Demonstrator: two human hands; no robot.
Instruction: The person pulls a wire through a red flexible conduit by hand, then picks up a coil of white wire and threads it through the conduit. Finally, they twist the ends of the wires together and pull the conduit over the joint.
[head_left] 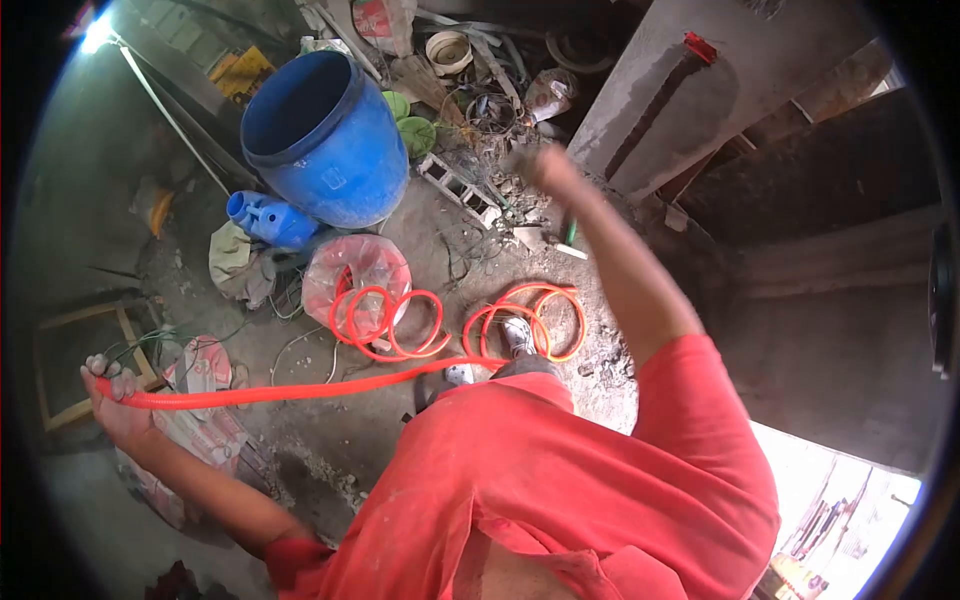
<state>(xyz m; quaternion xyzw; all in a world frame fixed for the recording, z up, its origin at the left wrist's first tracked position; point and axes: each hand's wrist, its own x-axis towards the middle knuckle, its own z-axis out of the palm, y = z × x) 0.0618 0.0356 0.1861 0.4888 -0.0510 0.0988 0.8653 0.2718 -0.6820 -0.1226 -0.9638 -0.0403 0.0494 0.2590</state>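
**Left hand grips red tube end, right hand off to the side, blurred**

Head view, only one. Left hand (122,402) out at far left, fingers wrapped around the tube (300,393) near its end. From there the tube runs roughly straight across, above the floor (290,345), to the person's feet. Rest of the red stuff lies in loose loops: one coil (440,318) partly over the plastic bag (385,258), a second coil (583,330) at the feet, with a shoe (518,337) showing within its loops. Can't tell if both coils and the held length are one piece.

Right hand (545,170) reaches forward, arm stretched, well apart from the tube. Motion blur; can't tell whether its fingers are curled or holding anything. Rubble and a hollow block (460,190) lie near it. Blue barrel (350,175) stands beyond the bag, blue jug (275,222) just beside it. Wall at upper right has a dark groove (650,120) with a red piece (700,47) at its top end.

Step, my read: drawing out and straightening a length of tube from the loops. Next move likely calls for a firm left grip, the right hand brought to the tube, and the loops eased off the foot so nothing kinks or snags.
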